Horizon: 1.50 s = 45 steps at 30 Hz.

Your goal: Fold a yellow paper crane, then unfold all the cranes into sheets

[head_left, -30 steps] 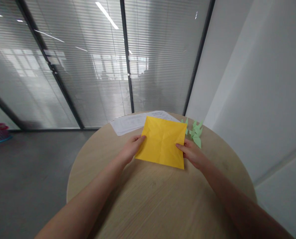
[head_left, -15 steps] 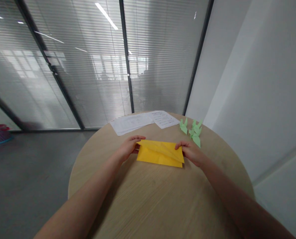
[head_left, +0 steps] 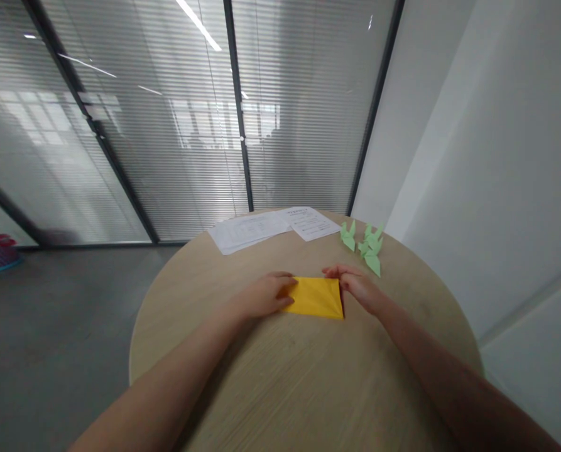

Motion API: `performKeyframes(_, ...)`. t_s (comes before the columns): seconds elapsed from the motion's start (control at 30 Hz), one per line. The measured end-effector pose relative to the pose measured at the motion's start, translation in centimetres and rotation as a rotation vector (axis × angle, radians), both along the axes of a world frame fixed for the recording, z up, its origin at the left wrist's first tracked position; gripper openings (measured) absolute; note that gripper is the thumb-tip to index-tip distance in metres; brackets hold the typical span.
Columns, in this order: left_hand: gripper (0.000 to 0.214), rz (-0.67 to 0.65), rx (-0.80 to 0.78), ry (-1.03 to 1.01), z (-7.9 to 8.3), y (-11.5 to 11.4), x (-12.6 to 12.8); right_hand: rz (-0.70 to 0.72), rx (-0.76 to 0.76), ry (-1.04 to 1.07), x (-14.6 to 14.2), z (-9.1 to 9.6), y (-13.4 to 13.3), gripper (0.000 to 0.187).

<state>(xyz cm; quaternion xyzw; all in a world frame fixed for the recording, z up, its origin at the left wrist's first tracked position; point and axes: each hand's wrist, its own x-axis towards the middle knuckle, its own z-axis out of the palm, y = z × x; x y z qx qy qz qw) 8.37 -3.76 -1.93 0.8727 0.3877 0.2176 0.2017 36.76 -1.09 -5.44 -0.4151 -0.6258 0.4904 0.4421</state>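
Folded yellow paper (head_left: 316, 297) flat on round wooden table (head_left: 308, 383), long axis running left–right between the hands. Left hand (head_left: 264, 295) lies open, fingers pressing the paper's left end. Right hand (head_left: 355, 286) open at the right end, fingertips seemingly on the far edge; contact hard to confirm. Both equally near
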Motion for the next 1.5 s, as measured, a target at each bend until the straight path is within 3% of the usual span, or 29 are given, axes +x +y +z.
performKeyframes(0.13, 0.033, -0.026, 0.085, 0.174, -1.0, 0.0, 0.9, -0.108, 0.343, -0.304, 0.4, 0.7, -0.1, 0.032)
performKeyframes(0.2, 0.034, -0.011, 0.13, 0.238, -1.1, 0.0, 1.2, -0.091, 0.459, -0.512, -0.1, 0.9, -0.6, 0.037)
performKeyframes(0.33, 0.039, 0.029, 0.187, 0.295, -1.7, -0.3, 1.8, 0.046, 0.563, -0.868, -2.2, 0.9, -2.4, 0.044)
performKeyframes(0.43, 0.05, 0.067, 0.168, 0.374, -2.4, -0.5, 2.1, 0.086, 0.595, -1.022, -3.5, 0.7, -3.5, 0.048)
performKeyframes(0.6, 0.065, 0.142, 0.069, 0.47, -3.1, -0.5, 2.4, 0.138, 0.529, -1.096, -4.2, 0.0, -3.7, 0.055)
performKeyframes(0.83, 0.068, 0.23, 0.037, 0.516, -3.0, 0.2, 2.1, 0.123, 0.453, -1.146, -3.9, -1.0, -3.0, 0.063)
performKeyframes(1.2, 0.075, 0.439, -0.007, 0.567, -2.7, 1.2, 0.1, -0.055, 0.201, -1.306, -1.8, -1.0, -1.2, 0.065)
performKeyframes(1.5, 0.067, 0.679, 0.04, 0.516, -2.5, 1.5, -0.7, -0.27, 0.165, -1.286, -0.3, -0.2, -0.3, 0.058)
